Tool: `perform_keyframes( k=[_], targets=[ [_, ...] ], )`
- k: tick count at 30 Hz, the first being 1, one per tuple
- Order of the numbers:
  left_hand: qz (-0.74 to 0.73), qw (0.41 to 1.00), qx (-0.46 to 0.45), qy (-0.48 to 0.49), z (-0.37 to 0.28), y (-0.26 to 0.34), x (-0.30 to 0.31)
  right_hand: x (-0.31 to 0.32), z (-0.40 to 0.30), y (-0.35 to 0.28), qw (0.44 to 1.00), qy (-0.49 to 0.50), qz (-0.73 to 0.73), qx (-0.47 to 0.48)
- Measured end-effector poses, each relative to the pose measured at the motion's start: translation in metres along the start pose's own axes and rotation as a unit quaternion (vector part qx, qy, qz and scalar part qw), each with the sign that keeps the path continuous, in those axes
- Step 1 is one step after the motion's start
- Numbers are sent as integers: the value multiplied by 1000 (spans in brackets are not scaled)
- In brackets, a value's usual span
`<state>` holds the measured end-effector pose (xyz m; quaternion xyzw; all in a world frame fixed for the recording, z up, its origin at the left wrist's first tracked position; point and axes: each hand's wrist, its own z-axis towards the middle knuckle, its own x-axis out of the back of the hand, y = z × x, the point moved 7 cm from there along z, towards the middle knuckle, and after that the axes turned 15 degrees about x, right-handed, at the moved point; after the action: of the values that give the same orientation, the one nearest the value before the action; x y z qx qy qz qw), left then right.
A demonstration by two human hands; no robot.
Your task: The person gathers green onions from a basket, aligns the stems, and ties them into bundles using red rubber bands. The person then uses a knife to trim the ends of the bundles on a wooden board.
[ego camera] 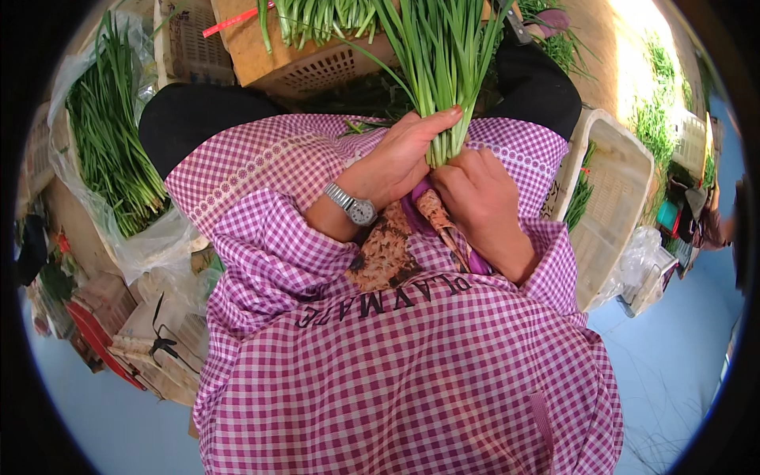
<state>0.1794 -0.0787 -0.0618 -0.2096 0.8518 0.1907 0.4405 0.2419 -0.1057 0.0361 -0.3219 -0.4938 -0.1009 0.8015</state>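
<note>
A bunch of green garlic chives stands over my lap, leaves pointing away from me. My left hand, with a metal-band watch at its wrist, wraps around the pale lower stems, thumb across the front. At the stem ends, the curled fingers of my right hand grip the bunch's base; its fingertips are hidden. Beneath both hands lies a purple checked apron, with a brown patterned cloth in its middle. A few loose green leaf bits rest on the apron.
Ahead, more cut chives lie on a wooden board over a crate, near a red strip. A knife handle shows near my right knee. Chives fill a plastic-lined crate at left. A cream crate stands at right.
</note>
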Motion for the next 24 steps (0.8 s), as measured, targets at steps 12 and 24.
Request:
perform_keyframes(
  k=[12, 24],
  targets=[
    [-23, 1000, 0, 7, 3, 0, 6, 5, -2, 9, 997, 18, -70, 20],
    [-1, 999, 22, 24, 0, 0, 4, 39, -40, 47, 919, 132, 198, -314]
  ],
)
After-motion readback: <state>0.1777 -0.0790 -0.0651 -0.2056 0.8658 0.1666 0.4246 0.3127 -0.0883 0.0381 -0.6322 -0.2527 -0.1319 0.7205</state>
